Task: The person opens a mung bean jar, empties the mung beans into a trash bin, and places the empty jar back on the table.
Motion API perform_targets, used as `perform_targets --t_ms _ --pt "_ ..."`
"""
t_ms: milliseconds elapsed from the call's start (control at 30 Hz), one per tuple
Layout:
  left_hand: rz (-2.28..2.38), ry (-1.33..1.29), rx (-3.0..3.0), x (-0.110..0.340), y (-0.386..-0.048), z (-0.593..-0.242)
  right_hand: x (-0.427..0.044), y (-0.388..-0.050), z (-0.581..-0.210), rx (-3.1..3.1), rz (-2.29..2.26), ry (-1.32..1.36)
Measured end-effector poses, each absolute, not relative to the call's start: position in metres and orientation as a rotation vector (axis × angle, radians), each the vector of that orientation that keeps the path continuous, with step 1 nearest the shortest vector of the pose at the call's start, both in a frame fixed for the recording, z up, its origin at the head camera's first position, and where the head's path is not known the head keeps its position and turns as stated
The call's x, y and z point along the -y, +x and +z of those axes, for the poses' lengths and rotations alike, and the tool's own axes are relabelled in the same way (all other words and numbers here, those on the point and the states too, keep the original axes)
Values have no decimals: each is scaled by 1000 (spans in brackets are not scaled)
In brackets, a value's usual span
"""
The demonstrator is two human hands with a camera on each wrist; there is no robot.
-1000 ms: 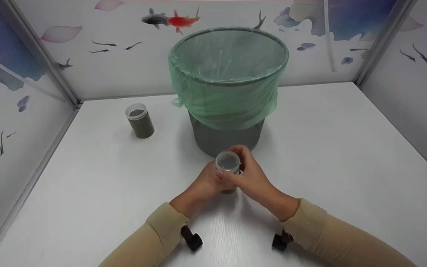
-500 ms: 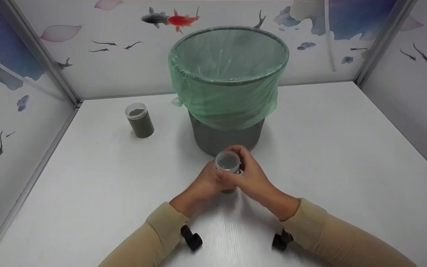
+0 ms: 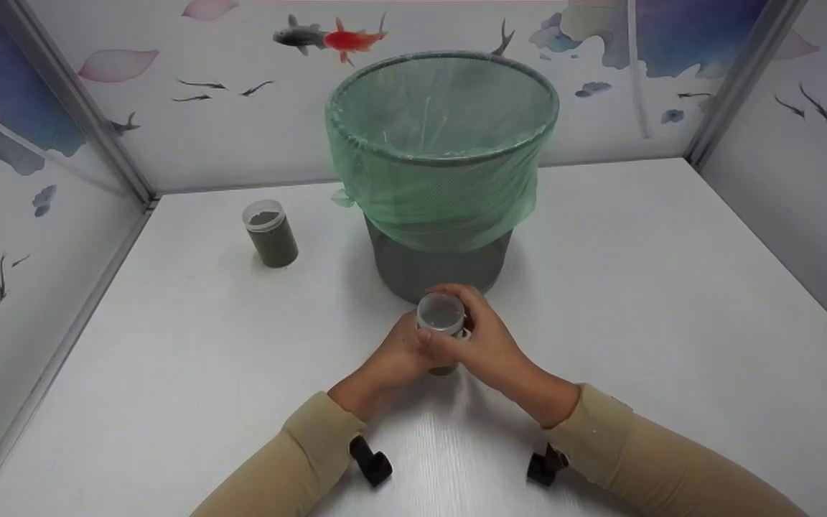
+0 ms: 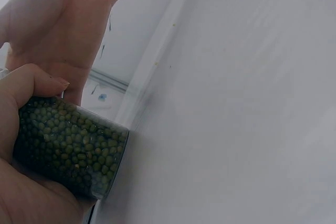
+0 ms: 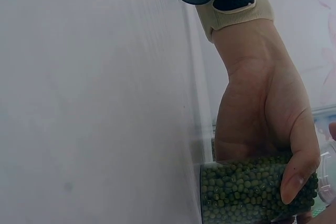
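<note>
A clear plastic jar (image 3: 441, 314) of green beans, likely mung beans, stands upright on the white table in front of the bin. My left hand (image 3: 395, 355) grips its body. Around the top, the right hand (image 3: 487, 341) curls its thumb and fingers at the clear rim or lid; which of these I cannot tell. The left wrist view shows the beans through the jar wall (image 4: 73, 148), with the left hand (image 4: 21, 192) wrapped round it. In the right wrist view, the left thumb (image 5: 296, 179) presses along the jar (image 5: 241, 190).
Behind the hands stands a dark mesh bin (image 3: 438, 269) lined with a green bag (image 3: 449, 208). A second clear jar (image 3: 274, 243) with dark greenish contents is at the back left. Panels with painted fish enclose the white table (image 3: 169, 345) at the back and sides.
The right hand's fingers have shifted slightly to the left round the far side of the jar's top. The left hand, both jars and the bin stay where they were.
</note>
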State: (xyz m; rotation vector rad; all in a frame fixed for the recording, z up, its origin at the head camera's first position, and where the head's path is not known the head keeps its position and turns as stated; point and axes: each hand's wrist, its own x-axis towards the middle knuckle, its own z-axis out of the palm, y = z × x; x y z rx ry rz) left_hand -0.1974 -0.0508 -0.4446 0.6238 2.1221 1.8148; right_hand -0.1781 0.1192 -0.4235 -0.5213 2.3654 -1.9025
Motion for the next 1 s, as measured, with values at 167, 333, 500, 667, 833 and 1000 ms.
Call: perform_targets --t_ms 167,333,500,667,833,1000 --pt "1796 601 -2154 50 -197 -444 -119 -178 -424 -2367 -1904 -520" --pt "1814 599 -2134 50 -197 -444 -120 -178 -424 -2368 -1906 -530" --pt "1813 590 -2132 49 -198 -445 -120 -178 -424 -2354 -1915 -549" --pt "1757 559 -2198 48 -200 -445 -120 -177 -424 -2357 -1924 -507" --pt "1727 529 -2225 47 -200 -443 -119 -178 -424 -2330 -1965 -455" --pt "1742 536 -2207 47 -199 -442 -118 -178 -424 -2312 -1984 -446"
